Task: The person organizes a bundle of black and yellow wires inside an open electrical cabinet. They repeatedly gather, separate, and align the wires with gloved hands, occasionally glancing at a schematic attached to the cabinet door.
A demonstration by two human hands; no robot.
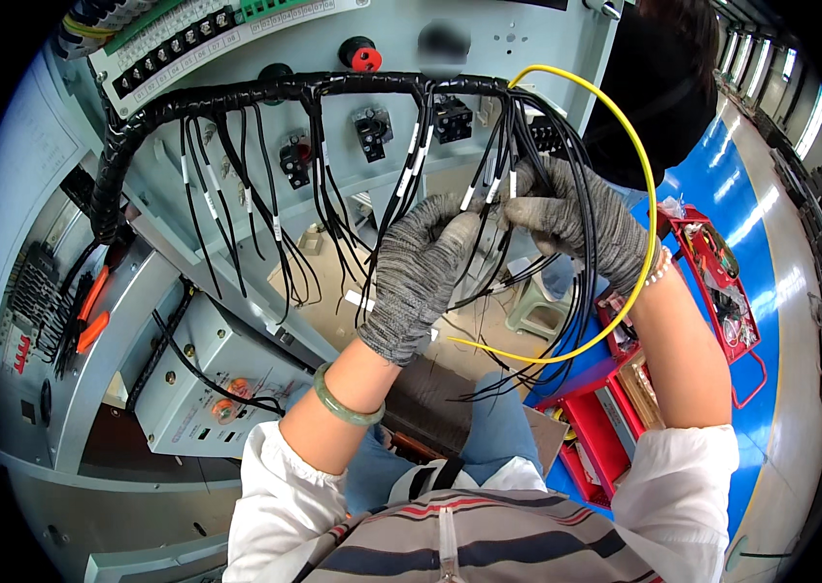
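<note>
My left hand [416, 277], in a grey knit glove, is closed with thumb and fingertips pinched on a thin black wire that carries a white label sleeve [468, 198]. Close beside it, my right hand [591, 219], gloved alike, is closed around black wires of the same branch. More black wires [581, 321] hang in a loose bunch below the right hand. A thick taped black wire harness [362, 85] runs above both hands, with several labelled branches dropping from it. From its right end a yellow wire [648, 185] loops around my right hand. The exact fingertip contact is partly hidden.
Behind the harness stands a grey metal panel with black switch blocks [372, 133], a red knob [362, 56] and a terminal strip [178, 58]. Orange-handled pliers [92, 309] lie at left. A red tool cart [594, 418], a stool [539, 309] and a person in black [659, 87] are at right.
</note>
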